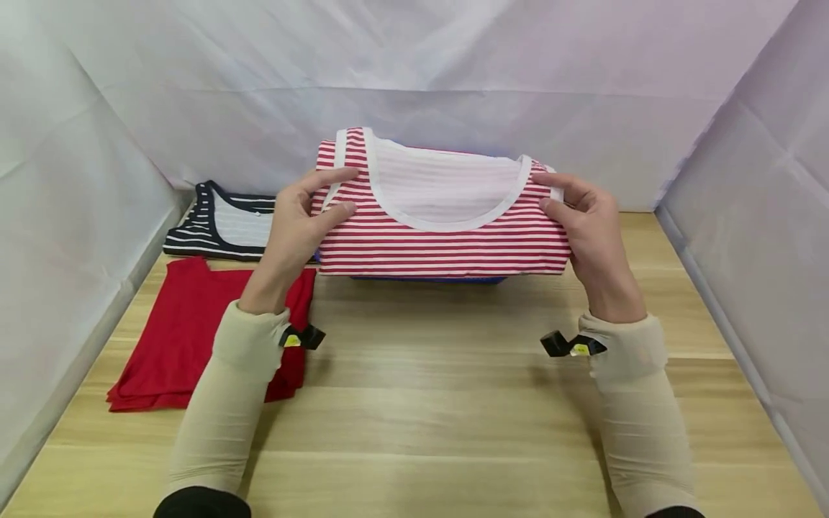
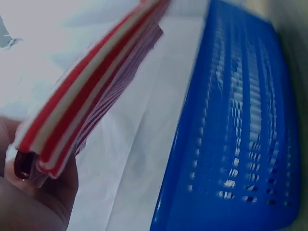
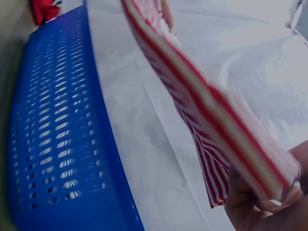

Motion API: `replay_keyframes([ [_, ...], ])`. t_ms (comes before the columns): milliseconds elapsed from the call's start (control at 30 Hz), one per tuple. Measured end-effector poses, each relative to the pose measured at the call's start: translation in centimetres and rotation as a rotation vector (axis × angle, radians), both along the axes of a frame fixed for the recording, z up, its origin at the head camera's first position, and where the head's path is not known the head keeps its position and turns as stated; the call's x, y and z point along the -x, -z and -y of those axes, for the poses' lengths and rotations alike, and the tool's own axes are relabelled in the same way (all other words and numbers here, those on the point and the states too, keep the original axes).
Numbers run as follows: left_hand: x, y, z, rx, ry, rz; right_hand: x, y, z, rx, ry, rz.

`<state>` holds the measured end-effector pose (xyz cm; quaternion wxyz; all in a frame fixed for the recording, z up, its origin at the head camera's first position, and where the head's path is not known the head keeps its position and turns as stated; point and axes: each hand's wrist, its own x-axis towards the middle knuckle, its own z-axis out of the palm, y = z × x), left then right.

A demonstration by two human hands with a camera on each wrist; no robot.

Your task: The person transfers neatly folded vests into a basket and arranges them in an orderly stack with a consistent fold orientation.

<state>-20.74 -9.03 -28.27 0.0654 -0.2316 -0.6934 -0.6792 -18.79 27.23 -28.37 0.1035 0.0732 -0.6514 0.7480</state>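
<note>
A folded red-and-white striped tank top [image 1: 447,252] with white neck trim is held up between both hands. My left hand [image 1: 304,208] pinches its left edge, thumb and index finger on the front; in the left wrist view the folded layers [image 2: 91,86] show edge-on. The right hand [image 1: 586,223] pinches the opposite edge the same way, and the right wrist view shows that edge [image 3: 211,115] too. Behind and below the garment stands a blue perforated plastic basket [image 2: 231,115], mostly hidden by it in the head view.
On the left of the wooden table [image 1: 440,432] lies a folded red garment [image 1: 188,324]. Behind it is a folded black-and-white striped tank top [image 1: 239,219], partly covered by the left hand. White cloth walls [image 1: 453,57] enclose the back and sides.
</note>
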Motion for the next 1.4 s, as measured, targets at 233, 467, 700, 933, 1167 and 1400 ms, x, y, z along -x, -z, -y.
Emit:
replay_keyframes([
  [233,0.5,-0.3,-1.3,0.112,-0.058,-0.071,2.0,0.7,0.4,0.017,0.125,-0.032],
  [467,2.0,0.4,-1.3,0.106,-0.063,-0.022,2.8,1.7,1.3,-0.191,0.137,-0.066],
  [700,3.0,1.5,-1.1,0.186,-0.118,-0.001,3.8,3.3,1.8,-0.557,0.138,-0.057],
  [933,5.5,4.7,-0.7,0.33,-0.149,-0.012,4.7,5.0,2.1,-0.808,0.251,-0.12],
  [1167,5.9,5.7,-1.3,0.574,-0.213,0.004,5.2,5.9,2.5,-0.905,0.26,-0.081],
  [1400,6.2,5.8,-1.8,0.685,-0.193,0.0,5.4,5.9,2.6,-0.976,0.258,-0.011],
])
